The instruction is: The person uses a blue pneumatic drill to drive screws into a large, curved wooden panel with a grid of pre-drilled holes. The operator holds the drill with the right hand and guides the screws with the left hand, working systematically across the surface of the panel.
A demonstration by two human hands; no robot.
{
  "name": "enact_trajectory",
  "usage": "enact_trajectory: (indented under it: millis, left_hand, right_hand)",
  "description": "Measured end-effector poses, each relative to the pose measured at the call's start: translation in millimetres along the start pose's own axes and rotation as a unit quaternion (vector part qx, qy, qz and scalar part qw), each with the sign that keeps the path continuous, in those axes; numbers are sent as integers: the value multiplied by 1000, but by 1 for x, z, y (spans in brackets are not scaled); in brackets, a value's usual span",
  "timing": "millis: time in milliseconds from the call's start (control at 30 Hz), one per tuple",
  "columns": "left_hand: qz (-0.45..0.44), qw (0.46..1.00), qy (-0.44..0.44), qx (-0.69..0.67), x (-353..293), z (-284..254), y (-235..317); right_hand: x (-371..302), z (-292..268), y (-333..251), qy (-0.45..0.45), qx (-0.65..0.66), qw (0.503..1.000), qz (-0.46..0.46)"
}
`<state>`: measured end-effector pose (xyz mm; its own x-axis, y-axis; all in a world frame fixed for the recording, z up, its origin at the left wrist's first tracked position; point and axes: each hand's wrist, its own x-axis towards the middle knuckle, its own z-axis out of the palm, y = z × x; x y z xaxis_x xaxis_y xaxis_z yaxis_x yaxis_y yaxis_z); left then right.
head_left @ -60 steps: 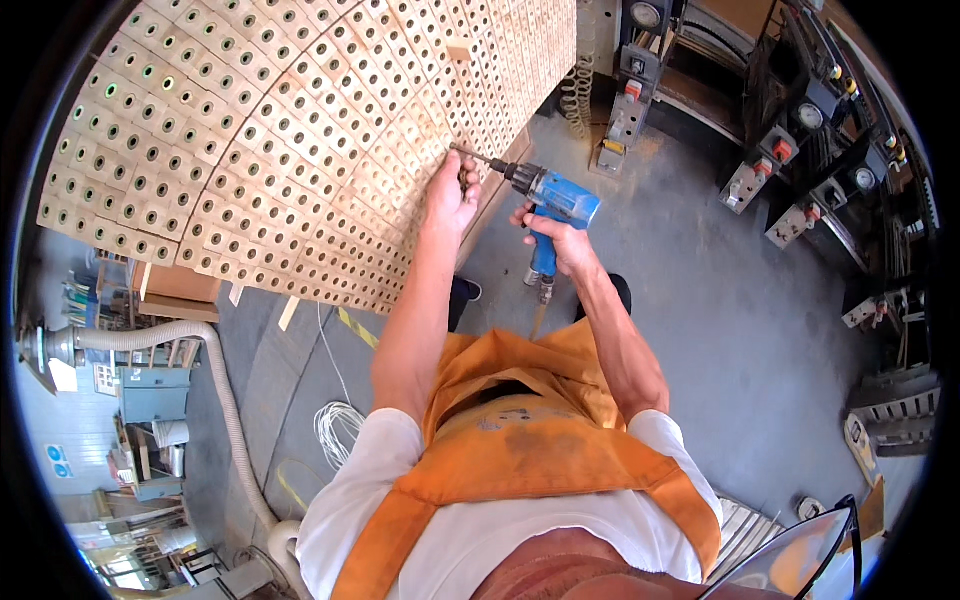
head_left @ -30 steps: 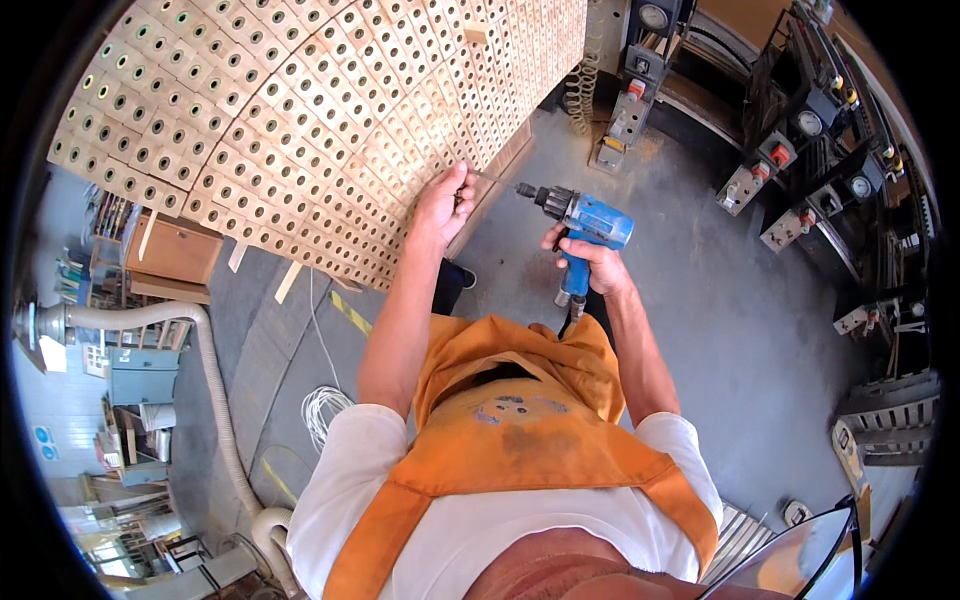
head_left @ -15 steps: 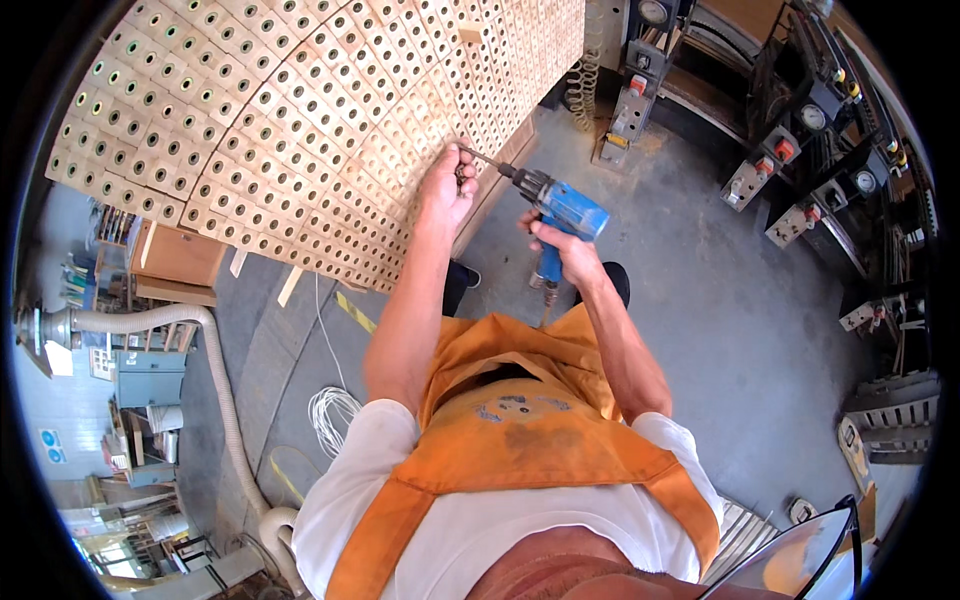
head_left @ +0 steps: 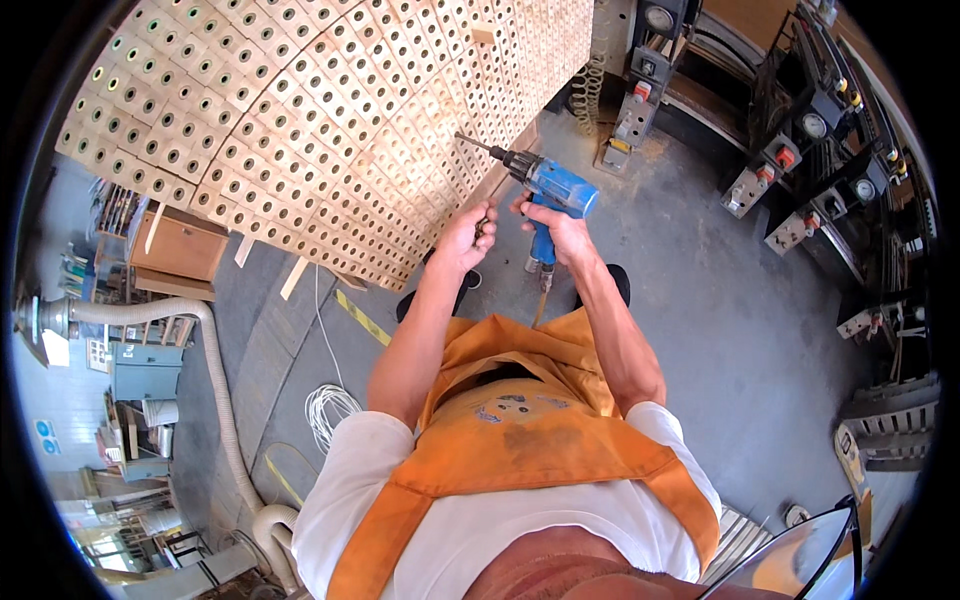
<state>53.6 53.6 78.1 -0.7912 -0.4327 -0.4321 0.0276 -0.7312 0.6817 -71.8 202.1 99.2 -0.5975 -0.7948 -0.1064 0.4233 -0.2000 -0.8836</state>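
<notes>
My right hand [head_left: 566, 232] grips the handle of a blue power drill [head_left: 564, 187], with a hose at the handle's base. Its long thin bit [head_left: 474, 141] points left, over the face of a large panel of pale wooden blocks [head_left: 290, 120]. Rows of round holes cover that panel; many are lined with dark metal rings, while those nearer the drill look bare. Just left of the drill handle, my left hand [head_left: 462, 240] is curled closed around small dark metal inserts [head_left: 484, 226], partly hidden by the fingers.
A small loose wood block [head_left: 484, 35] lies on the panel. Machines with gauges and red switches [head_left: 785, 158] line the right side. On the floor at left are a coiled white cable [head_left: 331, 405] and a ribbed hose [head_left: 222, 380]. A wooden cabinet [head_left: 178, 252] stands beyond the panel.
My left hand has drawn back from the bit toward my body, still closed on the inserts. The drill has shifted slightly left and up, its bit tip now free of my fingers.
</notes>
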Motion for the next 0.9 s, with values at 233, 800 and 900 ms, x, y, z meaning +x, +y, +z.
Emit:
enact_trajectory:
  millis: [233, 800, 900]
  left_hand:
    - [-26, 999, 1, 43, -24, -20, -4]
    - [142, 984, -37, -98, -4, -7, 50]
    - [127, 985, -48, -104, -4, 4, 46]
  right_hand:
    - [-6, 7, -4, -19, 25, 1000, 0]
    - [-41, -8, -8, -75, -17, 997, 13]
    - [-50, -21, -7, -75, -1, 996, 44]
